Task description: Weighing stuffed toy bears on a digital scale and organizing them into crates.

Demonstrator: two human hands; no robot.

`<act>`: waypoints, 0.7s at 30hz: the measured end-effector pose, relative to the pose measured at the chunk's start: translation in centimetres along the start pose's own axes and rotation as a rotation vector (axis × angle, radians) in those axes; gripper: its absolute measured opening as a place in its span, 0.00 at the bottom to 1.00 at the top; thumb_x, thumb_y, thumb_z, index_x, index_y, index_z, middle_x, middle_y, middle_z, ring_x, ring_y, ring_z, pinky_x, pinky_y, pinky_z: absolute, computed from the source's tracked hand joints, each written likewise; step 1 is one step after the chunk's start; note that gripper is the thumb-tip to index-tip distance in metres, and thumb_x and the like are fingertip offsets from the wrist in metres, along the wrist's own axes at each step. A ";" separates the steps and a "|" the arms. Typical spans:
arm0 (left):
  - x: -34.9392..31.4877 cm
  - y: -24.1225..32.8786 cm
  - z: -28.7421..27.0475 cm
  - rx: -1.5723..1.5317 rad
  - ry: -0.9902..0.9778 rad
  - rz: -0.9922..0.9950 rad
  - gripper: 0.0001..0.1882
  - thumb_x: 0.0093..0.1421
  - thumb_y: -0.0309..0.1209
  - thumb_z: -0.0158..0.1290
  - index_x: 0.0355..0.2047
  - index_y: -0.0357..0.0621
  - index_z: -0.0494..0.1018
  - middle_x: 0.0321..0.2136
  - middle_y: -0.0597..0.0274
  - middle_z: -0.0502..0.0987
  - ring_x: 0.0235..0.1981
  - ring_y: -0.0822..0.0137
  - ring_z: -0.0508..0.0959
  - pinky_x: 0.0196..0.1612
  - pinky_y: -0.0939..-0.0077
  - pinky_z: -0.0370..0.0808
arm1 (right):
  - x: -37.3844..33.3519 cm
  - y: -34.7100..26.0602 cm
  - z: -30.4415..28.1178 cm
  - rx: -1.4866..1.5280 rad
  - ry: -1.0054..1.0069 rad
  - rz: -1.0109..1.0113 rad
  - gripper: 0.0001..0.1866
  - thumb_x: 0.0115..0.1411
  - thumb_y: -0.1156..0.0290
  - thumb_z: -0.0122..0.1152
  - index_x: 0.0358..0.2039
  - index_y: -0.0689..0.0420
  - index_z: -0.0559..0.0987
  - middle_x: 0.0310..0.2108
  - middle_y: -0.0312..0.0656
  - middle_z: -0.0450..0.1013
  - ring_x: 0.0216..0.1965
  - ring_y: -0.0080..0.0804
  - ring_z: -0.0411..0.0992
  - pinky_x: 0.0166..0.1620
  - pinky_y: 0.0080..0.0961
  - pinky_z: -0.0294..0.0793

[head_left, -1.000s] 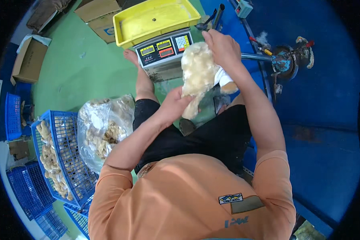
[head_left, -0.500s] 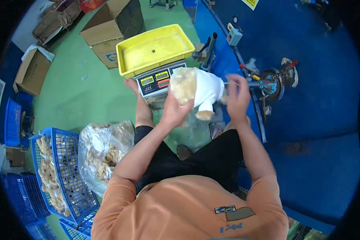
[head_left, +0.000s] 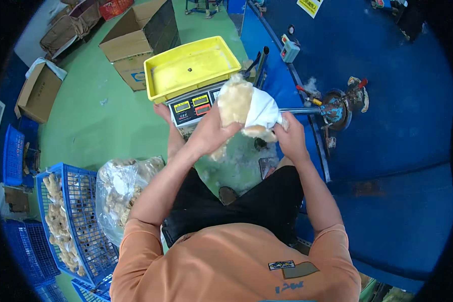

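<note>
Between both hands is a plush toy (head_left: 236,100) with cream fur and a white cloth garment, held in front of a metal filling pipe (head_left: 301,110) that juts from the blue machine. My left hand (head_left: 211,132) grips the furry end from the left. With fingers pinched, my right hand (head_left: 291,135) holds the toy's other end, beside the white cloth. Part of the toy hides the end of the pipe, so I cannot tell whether the tip sits inside it.
A yellow tray (head_left: 151,83) rests on a digital scale (head_left: 189,106) ahead. Left are a clear bag of plush pieces (head_left: 118,189), a blue crate (head_left: 88,201) of plush toys and an open carton (head_left: 131,55). The blue machine (head_left: 382,146) fills the right side, with a switch box (head_left: 290,50).
My right hand has come down from beside the pipe and now pinches the end of the toy. The toy has tilted slightly, still in my left hand.
</note>
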State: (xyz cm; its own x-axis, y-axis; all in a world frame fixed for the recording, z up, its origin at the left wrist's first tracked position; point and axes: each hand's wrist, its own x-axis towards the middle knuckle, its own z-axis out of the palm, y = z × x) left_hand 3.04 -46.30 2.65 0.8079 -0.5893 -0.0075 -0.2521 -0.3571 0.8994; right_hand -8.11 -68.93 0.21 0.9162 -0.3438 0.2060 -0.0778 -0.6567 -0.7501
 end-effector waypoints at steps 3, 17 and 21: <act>-0.2 -1.7 0.7 0.058 0.082 -0.012 0.35 0.52 0.28 0.60 0.61 0.33 0.64 0.52 0.44 0.74 0.49 0.52 0.76 0.55 0.65 0.73 | 0.9 -1.8 0.9 -0.063 -0.008 -0.019 0.13 0.58 0.69 0.62 0.41 0.58 0.72 0.30 0.47 0.76 0.29 0.46 0.74 0.33 0.40 0.71; 1.1 -4.6 5.0 -0.653 -0.001 0.023 0.27 0.53 0.20 0.61 0.55 0.36 0.70 0.44 0.55 0.79 0.41 0.68 0.78 0.46 0.76 0.77 | 2.6 -0.7 -0.4 -0.522 0.131 -0.023 0.15 0.60 0.58 0.64 0.34 0.55 0.72 0.23 0.46 0.75 0.23 0.51 0.73 0.29 0.43 0.69; 2.5 -4.8 7.0 -0.835 -0.054 -0.067 0.22 0.60 0.21 0.58 0.54 0.33 0.70 0.40 0.53 0.79 0.35 0.67 0.80 0.39 0.81 0.79 | 3.6 0.0 -1.7 -0.528 0.113 -0.024 0.18 0.60 0.54 0.63 0.33 0.55 0.71 0.23 0.49 0.76 0.23 0.56 0.74 0.28 0.48 0.69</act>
State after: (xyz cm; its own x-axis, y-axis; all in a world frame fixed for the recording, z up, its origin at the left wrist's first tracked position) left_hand 2.57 -51.14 -4.80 0.7750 -0.6276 -0.0746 0.2900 0.2483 0.9243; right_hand -5.46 -71.34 1.98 0.8746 -0.3750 0.3073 -0.2706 -0.9035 -0.3324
